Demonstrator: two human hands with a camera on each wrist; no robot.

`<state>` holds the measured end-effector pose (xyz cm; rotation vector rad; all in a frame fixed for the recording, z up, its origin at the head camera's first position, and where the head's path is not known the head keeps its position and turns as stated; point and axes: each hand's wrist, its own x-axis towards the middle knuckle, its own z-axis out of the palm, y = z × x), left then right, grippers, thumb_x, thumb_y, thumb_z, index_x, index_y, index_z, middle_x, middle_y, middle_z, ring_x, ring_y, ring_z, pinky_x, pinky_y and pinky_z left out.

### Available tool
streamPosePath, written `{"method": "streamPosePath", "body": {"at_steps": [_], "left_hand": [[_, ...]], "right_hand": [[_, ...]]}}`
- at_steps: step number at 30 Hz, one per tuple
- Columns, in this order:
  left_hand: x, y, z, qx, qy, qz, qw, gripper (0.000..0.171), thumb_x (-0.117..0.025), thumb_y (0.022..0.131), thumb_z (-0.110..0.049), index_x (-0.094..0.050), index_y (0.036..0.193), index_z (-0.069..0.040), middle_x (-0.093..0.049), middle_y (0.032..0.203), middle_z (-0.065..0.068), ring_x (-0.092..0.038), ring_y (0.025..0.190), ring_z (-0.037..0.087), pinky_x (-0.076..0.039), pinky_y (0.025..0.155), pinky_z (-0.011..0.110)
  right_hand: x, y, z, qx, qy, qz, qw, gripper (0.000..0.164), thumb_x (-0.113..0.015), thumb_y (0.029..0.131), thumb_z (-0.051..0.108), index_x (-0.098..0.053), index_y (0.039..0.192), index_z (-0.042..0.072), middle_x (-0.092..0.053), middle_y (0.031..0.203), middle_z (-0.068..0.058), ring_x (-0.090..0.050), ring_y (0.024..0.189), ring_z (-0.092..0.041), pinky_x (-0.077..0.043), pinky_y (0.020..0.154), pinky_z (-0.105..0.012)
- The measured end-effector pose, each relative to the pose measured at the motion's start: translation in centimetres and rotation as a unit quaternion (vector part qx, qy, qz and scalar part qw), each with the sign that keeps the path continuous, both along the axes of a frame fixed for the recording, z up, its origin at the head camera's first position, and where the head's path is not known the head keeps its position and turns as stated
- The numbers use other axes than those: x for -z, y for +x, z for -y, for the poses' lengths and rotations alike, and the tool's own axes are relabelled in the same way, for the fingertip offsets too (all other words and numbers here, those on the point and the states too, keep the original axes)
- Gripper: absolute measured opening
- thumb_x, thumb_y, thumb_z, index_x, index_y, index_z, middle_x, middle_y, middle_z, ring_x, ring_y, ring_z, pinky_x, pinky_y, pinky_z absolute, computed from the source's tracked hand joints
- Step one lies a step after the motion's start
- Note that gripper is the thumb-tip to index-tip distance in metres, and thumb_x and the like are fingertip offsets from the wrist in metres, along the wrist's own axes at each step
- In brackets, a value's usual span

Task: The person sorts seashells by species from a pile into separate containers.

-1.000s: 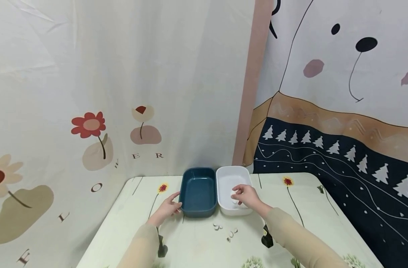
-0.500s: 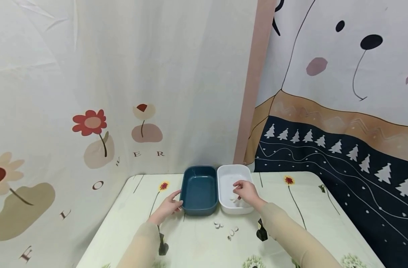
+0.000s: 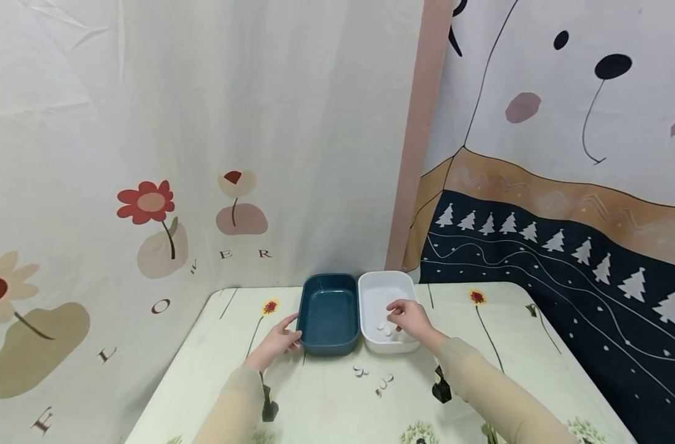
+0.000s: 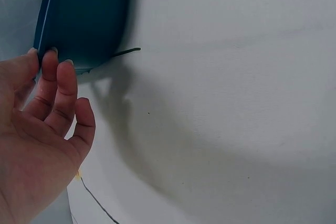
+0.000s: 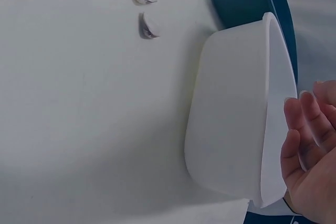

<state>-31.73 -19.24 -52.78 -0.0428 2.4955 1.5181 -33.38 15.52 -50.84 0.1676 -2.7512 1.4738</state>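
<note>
My left hand point(image 3: 277, 345) pinches the near left part of the rim of a dark blue rectangular basin point(image 3: 328, 314), thumb at the rim and fingers against the outer wall. Beside it, to the right, stands a white basin point(image 3: 378, 295) of like shape. Over its right part is my right hand point(image 3: 412, 319), fingers loosely bent, with nothing showing between them in the right wrist view. Small whitish garlic cloves point(image 3: 381, 325) lie on the white basin's floor, just below and left of those fingertips. The blue basin's floor is bare.
Several more garlic cloves point(image 3: 383, 383) lie scattered on the flower-patterned tablecloth point(image 3: 326, 401) in front of the basins. Behind the table's far edge hang a pale printed curtain point(image 3: 315, 154) and a dark cloth point(image 3: 509, 259) with white trees.
A white clove showed at my right fingertips earlier; now cloves lie on the basin floor, apart from the fingers. The right hand has shifted slightly right. My left hand stays at the blue rim.
</note>
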Motion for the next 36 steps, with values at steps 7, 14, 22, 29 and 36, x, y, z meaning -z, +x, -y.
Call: {"method": "streamPosePath", "body": {"at_steps": [7, 14, 22, 29, 36], "left_hand": [[-0.3, 0.2, 0.0, 0.001, -0.004, -0.003, 1.0, 0.055, -0.056, 0.098, -0.012, -0.035, 0.148, -0.006, -0.064, 0.083, 0.015, -0.061, 0.074, 0.029, -0.044, 0.064, 0.034], [-0.2, 0.0, 0.0, -0.002, -0.001, 0.002, 1.0, 0.056, -0.056, 0.098, -0.012, -0.035, 0.149, -0.006, -0.064, 0.085, 0.017, -0.061, 0.073, 0.028, -0.042, 0.063, 0.033], [-0.1, 0.0, -0.1, 0.0, -0.002, 0.004, 1.0, 0.055, -0.055, 0.098, -0.012, -0.034, 0.149, -0.006, -0.064, 0.086, 0.015, -0.061, 0.074, 0.027, -0.044, 0.065, 0.036], [0.2, -0.3, 0.4, 0.0, 0.005, 0.009, 0.9999, 0.056, -0.056, 0.098, -0.013, -0.035, 0.149, -0.006, -0.065, 0.086, 0.014, -0.061, 0.073, 0.025, -0.043, 0.063, 0.032], [0.5, -0.3, 0.2, 0.005, 0.011, 0.001, 0.9999, 0.056, -0.057, 0.097, -0.012, -0.036, 0.148, -0.006, -0.064, 0.082, 0.014, -0.062, 0.072, 0.027, -0.043, 0.062, 0.033]], "right_hand": [[-0.4, 1.8, -0.8, -0.024, -0.013, -0.011, 1.0, 0.018, -0.07, 0.083, 0.004, -0.069, 0.1, -0.003, -0.062, 0.074, -0.001, -0.057, 0.056, -0.015, -0.047, 0.053, -0.028], [0.0, 3.8, -1.2, -0.042, -0.02, -0.028, 0.999, 0.017, -0.071, 0.082, 0.005, -0.07, 0.097, -0.003, -0.062, 0.074, 0.002, -0.054, 0.057, -0.013, -0.046, 0.053, -0.026], [1.4, 5.8, -1.6, -0.085, -0.028, -0.033, 0.995, 0.015, -0.071, 0.083, 0.007, -0.07, 0.094, -0.002, -0.061, 0.074, 0.003, -0.051, 0.056, -0.011, -0.044, 0.052, -0.025], [3.5, 6.7, -1.8, -0.169, -0.012, -0.046, 0.985, 0.013, -0.074, 0.081, 0.005, -0.071, 0.091, -0.002, -0.062, 0.075, 0.006, -0.052, 0.064, -0.005, -0.044, 0.059, -0.024], [5.3, 7.2, -2.2, -0.201, -0.004, -0.031, 0.979, 0.023, -0.078, 0.077, 0.009, -0.07, 0.095, -0.001, -0.063, 0.077, 0.006, -0.053, 0.066, -0.005, -0.046, 0.06, -0.024]]}}
